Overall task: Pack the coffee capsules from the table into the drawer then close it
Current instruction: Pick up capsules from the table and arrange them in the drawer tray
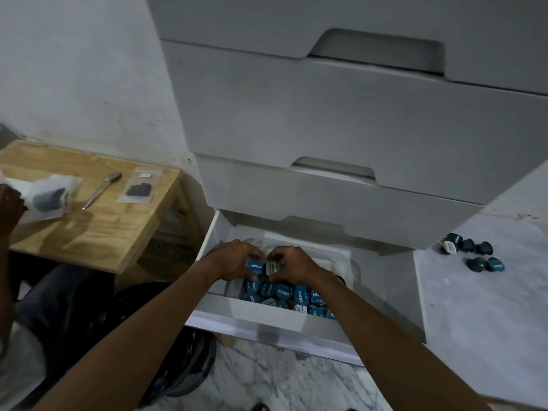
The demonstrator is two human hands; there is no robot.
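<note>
The bottom white drawer stands pulled out. Inside it, a clear plastic tub holds several blue coffee capsules with white lettering. Both hands are over the tub's far end, side by side. My left hand grips a blue capsule. My right hand pinches a white-lidded capsule right beside it. Several more dark blue capsules lie loose on the marbled white table at the right.
Closed white drawers stack above the open one. A low wooden stool at the left carries a metal spoon and small plastic bags. Another person's hand holds a bag there. A black bin sits below the drawer.
</note>
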